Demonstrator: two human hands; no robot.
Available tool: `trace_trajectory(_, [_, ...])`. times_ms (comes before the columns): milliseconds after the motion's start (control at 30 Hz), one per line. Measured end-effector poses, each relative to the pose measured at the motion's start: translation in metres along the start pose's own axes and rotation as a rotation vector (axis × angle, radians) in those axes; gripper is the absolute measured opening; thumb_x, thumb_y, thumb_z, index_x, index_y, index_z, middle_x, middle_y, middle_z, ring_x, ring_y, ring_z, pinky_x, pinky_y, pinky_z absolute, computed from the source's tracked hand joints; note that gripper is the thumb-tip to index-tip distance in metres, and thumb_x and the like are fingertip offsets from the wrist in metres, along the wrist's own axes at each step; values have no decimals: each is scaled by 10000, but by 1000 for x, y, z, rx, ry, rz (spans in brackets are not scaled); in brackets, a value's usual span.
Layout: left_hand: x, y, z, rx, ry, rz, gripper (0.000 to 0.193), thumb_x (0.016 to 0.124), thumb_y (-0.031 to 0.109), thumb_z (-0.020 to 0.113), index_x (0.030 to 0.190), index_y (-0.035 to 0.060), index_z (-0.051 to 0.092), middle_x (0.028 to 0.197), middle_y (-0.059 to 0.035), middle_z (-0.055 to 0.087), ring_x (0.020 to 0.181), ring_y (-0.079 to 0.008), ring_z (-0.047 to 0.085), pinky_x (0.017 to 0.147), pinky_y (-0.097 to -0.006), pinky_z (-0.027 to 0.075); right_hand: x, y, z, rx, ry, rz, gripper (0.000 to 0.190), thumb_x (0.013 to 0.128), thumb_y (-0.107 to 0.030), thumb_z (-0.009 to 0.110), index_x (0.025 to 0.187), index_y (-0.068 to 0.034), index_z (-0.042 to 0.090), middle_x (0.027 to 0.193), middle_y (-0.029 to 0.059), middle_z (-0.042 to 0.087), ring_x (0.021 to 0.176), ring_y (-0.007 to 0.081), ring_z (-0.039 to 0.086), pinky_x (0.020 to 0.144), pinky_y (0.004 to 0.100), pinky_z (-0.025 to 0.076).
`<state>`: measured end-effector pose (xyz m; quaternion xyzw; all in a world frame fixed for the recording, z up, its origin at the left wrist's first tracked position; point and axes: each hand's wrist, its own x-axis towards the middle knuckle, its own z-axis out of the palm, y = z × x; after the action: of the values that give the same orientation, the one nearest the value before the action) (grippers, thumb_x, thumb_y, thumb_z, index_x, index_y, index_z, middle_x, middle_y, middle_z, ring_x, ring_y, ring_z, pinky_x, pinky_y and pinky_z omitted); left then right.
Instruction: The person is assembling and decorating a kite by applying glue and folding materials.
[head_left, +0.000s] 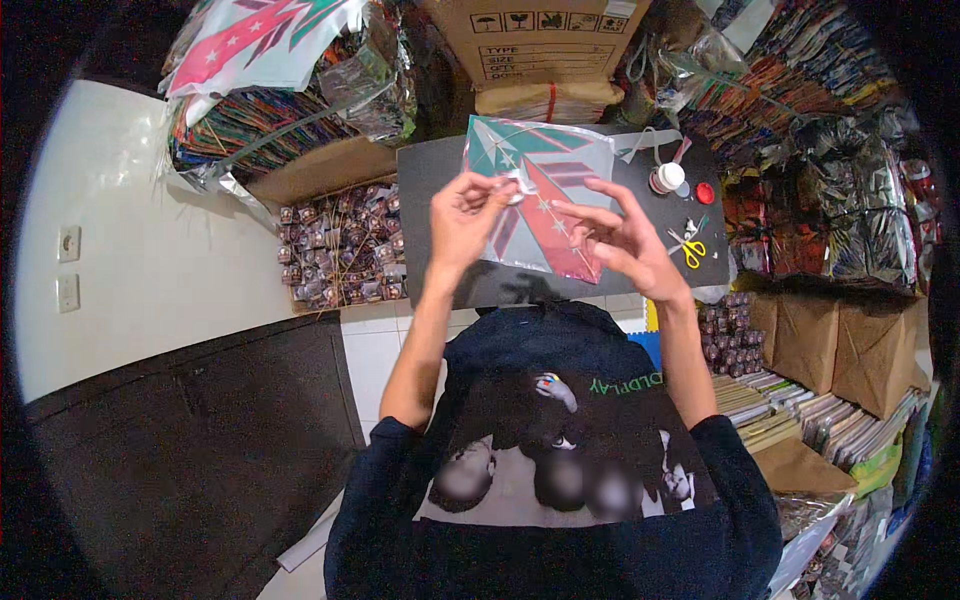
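Observation:
A kite of thin plastic sheet (559, 154), green, red and pale grey with stars, lies on a dark table (427, 225). A thin stick, the spar (568, 234), runs across it from corner to corner. Over the kite's middle, my left hand (469, 217) pinches a small whitish piece (519, 186) between thumb and fingertips; what it is I cannot make out. My right hand (626, 244) hovers over the kite's right part, fingers spread, and nothing shows in it. Its shadow and the left hand's fall near the table's front edge.
Yellow-handled scissors (694, 253), a white bottle (666, 178) and a red cap (704, 193) sit at the table's right. Left of it stands a cardboard box (341, 247) of small spools. Stacked kites (240, 135) and a printed carton (540, 45) rise behind.

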<state>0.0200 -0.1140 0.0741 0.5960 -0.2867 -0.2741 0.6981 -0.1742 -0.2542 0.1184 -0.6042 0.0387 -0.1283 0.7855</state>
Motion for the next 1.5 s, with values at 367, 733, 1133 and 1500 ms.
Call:
trace_trajectory(367, [-23, 32, 20, 30, -157, -55, 253, 849, 40, 722, 1084, -38, 671, 959, -96, 705, 922, -115, 649, 822, -254, 530, 0, -8, 18, -328, 117, -22, 819, 805, -81, 742, 1449, -44, 237, 1315, 103, 575, 984, 152, 554, 921, 323, 448])
trace_trajectory(733, [-20, 35, 13, 392, -404, 30, 261, 790, 32, 764, 1037, -10, 690, 860, -90, 695, 792, -141, 672, 703, -269, 545, -1, -23, 29, -679, 83, -70, 845, 752, -113, 750, 1439, -24, 267, 1111, 92, 676, 1064, 197, 596, 988, 394, 405])
trace_trajectory(1133, [-15, 29, 5, -105, -226, -176, 359, 813, 20, 747, 1129, -18, 581, 917, -116, 709, 812, -151, 693, 700, -255, 566, 0, -12, 30, -710, 200, -137, 658, 784, -110, 760, 1342, -41, 418, 1147, 104, 642, 1094, 205, 599, 934, 352, 447])
trace_trajectory(1500, [-24, 28, 11, -247, -269, -131, 304, 855, 39, 714, 1138, -47, 642, 1010, -123, 686, 950, -171, 663, 856, -293, 550, -2, -7, 40, -715, 279, -232, 691, 787, -127, 755, 1371, -36, 398, 1205, 116, 652, 1162, 226, 585, 1035, 367, 352])
